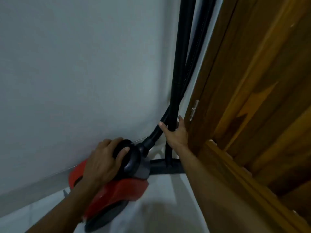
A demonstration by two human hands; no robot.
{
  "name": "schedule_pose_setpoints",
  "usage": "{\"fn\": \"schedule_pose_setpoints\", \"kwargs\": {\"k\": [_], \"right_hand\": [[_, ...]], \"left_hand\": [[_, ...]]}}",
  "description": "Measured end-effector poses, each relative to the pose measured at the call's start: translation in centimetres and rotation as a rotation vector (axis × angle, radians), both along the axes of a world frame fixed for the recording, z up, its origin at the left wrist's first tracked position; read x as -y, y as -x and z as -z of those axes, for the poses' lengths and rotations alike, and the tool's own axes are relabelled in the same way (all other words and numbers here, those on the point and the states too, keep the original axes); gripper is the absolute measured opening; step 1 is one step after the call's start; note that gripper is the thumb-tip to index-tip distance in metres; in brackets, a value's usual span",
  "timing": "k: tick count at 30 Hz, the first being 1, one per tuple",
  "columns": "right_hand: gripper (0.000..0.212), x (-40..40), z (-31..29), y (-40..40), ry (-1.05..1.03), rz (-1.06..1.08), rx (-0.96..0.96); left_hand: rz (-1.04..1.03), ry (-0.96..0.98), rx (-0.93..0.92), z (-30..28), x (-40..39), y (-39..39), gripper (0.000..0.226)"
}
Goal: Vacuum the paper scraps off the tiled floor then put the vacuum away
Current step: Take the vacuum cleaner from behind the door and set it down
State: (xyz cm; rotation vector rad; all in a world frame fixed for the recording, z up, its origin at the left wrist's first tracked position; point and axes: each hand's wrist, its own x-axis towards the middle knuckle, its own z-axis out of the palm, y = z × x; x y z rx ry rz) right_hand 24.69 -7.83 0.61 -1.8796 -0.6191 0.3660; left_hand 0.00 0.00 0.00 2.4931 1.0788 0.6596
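A red canister vacuum (124, 190) sits on the white tiled floor (165, 199) against the wall. My left hand (102, 160) grips its black top handle (122, 147). The black wand (180, 64) stands upright in the corner, with the ribbed hose (193, 61) running alongside it down to the vacuum's front. My right hand (176, 133) rests on the lower wand, thumb and fingers spread around it, loosely cupped. The black floor head (165, 167) lies flat at the wand's base. No paper scraps are in view.
A pale grey wall (75, 73) fills the left and centre. A brown wooden door (255, 98) with a metal hinge (194, 109) stands close on the right, right beside the wand and my right forearm.
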Motion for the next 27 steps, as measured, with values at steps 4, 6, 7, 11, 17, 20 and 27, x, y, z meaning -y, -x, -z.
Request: {"fn": "schedule_pose_setpoints", "kwargs": {"k": [4, 6, 7, 11, 17, 20, 27], "right_hand": [[0.096, -1.3, 1.0, -0.5, -0.051, 0.008, -0.014], [0.092, -2.6, 1.3, -0.9, -0.093, 0.05, -0.033], [0.089, -3.2, 1.4, -1.3, -0.138, 0.074, -0.025], [0.079, -4.7, 1.7, -2.0, -0.256, 0.127, -0.012], [0.08, -5.7, 2.1, -1.9, -0.316, 0.19, -0.005], [0.083, -5.8, 2.2, -1.7, -0.337, 0.198, -0.012], [0.075, -5.1, 1.3, -0.4, -0.322, 0.216, -0.003]], "left_hand": [[0.029, -0.025, -0.005, 0.1, 0.1, 0.8, 0.044], [0.023, -0.026, -0.005, 0.2, -0.6, 0.8, 0.041], [0.009, -0.049, -0.007, 0.5, -0.9, 0.6, 0.041], [-0.03, -0.195, -0.047, 1.3, -1.3, 0.1, 0.049], [-0.037, -0.237, -0.034, 1.4, -1.6, -0.2, 0.051], [-0.044, -0.234, -0.031, 1.3, -1.6, -0.2, 0.053], [0.009, -0.219, 0.015, 1.1, -1.9, 0.1, 0.056]]}}
